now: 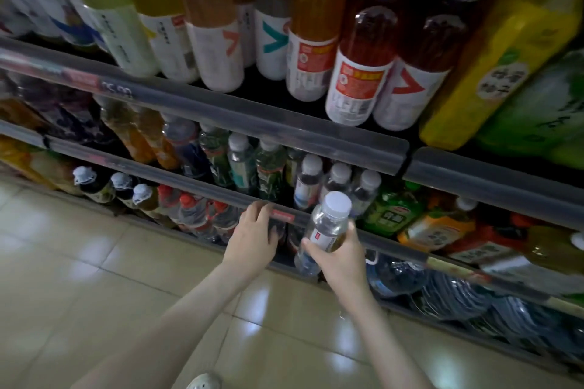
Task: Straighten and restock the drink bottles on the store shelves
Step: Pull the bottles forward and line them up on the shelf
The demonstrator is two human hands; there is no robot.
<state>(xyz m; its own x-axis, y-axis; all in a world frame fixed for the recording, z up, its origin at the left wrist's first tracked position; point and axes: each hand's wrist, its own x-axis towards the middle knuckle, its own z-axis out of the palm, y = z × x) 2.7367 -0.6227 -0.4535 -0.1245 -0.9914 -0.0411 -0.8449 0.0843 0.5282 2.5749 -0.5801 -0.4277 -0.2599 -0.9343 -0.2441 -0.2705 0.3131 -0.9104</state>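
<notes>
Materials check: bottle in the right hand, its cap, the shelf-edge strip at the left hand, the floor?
Bottle in the right hand: clear thin plastic, likely PET; see-through wall. Cap: opaque white plastic, matte. Shelf-edge strip at the left hand: translucent grey plastic, seemingly; red tag shows through. Floor: glazed beige tile; glossy reflections, grout lines.

The right hand [339,257] grips a clear bottle [322,232] with a white cap, tilted, in front of the lower shelf rail [196,181]. The left hand [252,238] rests its fingers [260,210] on that rail, above the tiled floor [94,262].
</notes>
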